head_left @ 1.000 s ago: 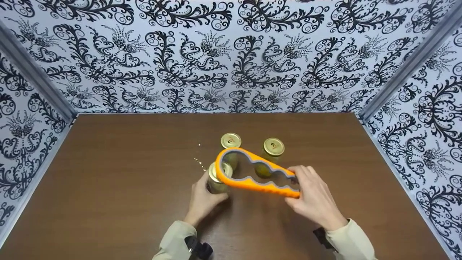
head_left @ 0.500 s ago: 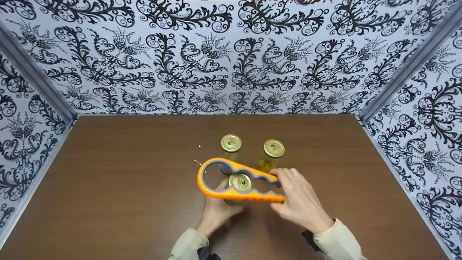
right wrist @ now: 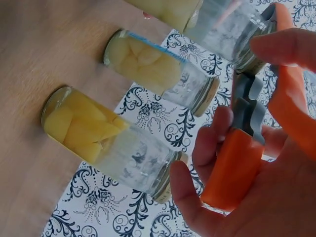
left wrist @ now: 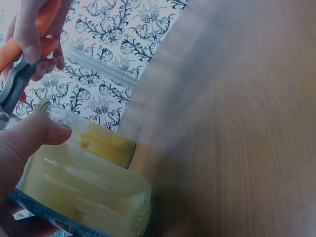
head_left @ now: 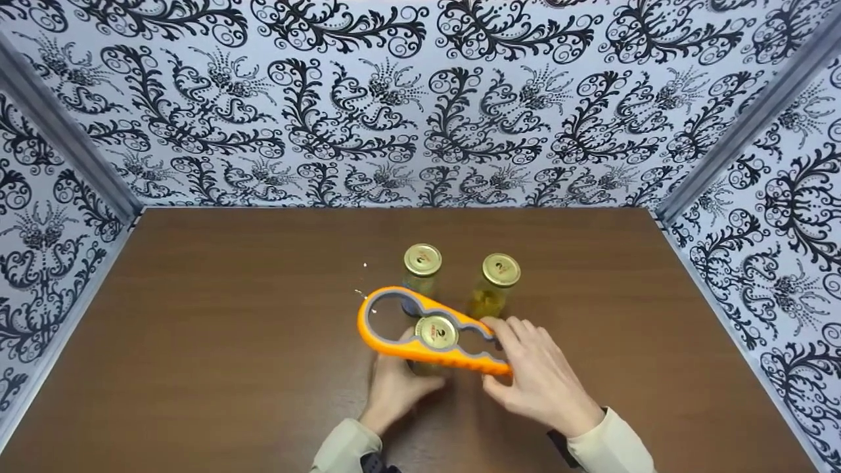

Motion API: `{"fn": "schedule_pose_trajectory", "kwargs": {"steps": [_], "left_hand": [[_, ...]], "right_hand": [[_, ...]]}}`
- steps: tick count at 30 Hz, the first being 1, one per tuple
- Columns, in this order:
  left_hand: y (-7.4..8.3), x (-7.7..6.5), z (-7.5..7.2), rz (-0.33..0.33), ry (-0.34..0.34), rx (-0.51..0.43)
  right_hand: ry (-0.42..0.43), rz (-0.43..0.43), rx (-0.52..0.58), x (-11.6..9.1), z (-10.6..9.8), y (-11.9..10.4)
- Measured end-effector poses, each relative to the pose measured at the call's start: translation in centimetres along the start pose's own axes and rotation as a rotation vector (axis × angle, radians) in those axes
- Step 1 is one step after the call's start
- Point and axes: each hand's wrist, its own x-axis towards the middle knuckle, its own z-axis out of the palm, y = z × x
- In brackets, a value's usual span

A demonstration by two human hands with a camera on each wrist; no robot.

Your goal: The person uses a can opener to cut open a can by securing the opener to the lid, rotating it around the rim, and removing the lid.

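My left hand (head_left: 394,391) grips an upright glass jar (left wrist: 89,190) with pale pieces in liquid and a blue label. Its gold lid (head_left: 436,332) shows in the head view inside the opening of an orange jar opener (head_left: 447,357). Grey scalloped edges of the opener lie on both sides of this lid. My right hand (head_left: 542,378) holds the opener by its two handles, thumb on one side and fingers on the other; in the right wrist view an orange handle (right wrist: 234,168) lies against the palm.
Two more lidded jars stand behind: one with pale pieces (right wrist: 143,64), one with yellow pieces (right wrist: 81,123). White crumbs (head_left: 360,291) lie left of them on the brown table (head_left: 230,341). Patterned walls (head_left: 420,131) enclose its back and sides.
My left hand has brought the jar right and nearer to me. My right hand has shifted left with the opener, whose middle opening now surrounds the lid.
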Motion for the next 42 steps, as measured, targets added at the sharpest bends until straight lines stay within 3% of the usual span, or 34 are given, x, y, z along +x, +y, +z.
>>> {"fn": "schedule_pose_trajectory", "kwargs": {"steps": [7,16,19,23,26,30,32,36,39,42], "left_hand": [[-0.2,-0.1,0.0,-0.033,0.006,-0.002],[-0.6,0.2,-0.1,0.002,-0.017,0.022],[-0.5,0.2,-0.3,0.015,-0.051,-0.02],[-0.3,0.2,-0.7,-0.017,-0.119,-0.188],[-0.2,0.3,-1.2,-0.04,-0.172,-0.189],[-0.2,0.7,-2.0,0.005,-0.239,-0.061],[-0.3,1.0,-2.3,0.035,-0.283,-0.056],[-1.0,1.4,-2.8,0.073,-0.408,-0.144],[-1.9,1.7,-2.8,0.131,-0.522,-0.327],[-2.5,2.0,-2.6,0.301,-0.534,-0.3]], "right_hand": [[0.012,0.031,-0.02,-0.3,0.1,-0.2],[0.03,-0.012,-0.099,0.1,0.2,0.1],[0.03,-0.042,-0.11,0.3,0.1,0.3],[-0.002,-0.078,-0.098,0.7,-0.1,0.9],[-0.021,-0.114,-0.089,1.1,-0.3,1.4],[-0.019,-0.185,-0.086,1.8,-0.7,2.1],[-0.007,-0.229,-0.088,2.1,-0.9,2.5],[0.035,-0.323,-0.074,2.6,-0.8,3.0],[0.061,-0.385,-0.036,2.8,-0.6,3.3],[0.079,-0.431,0.011,2.7,-0.4,3.6]]}}
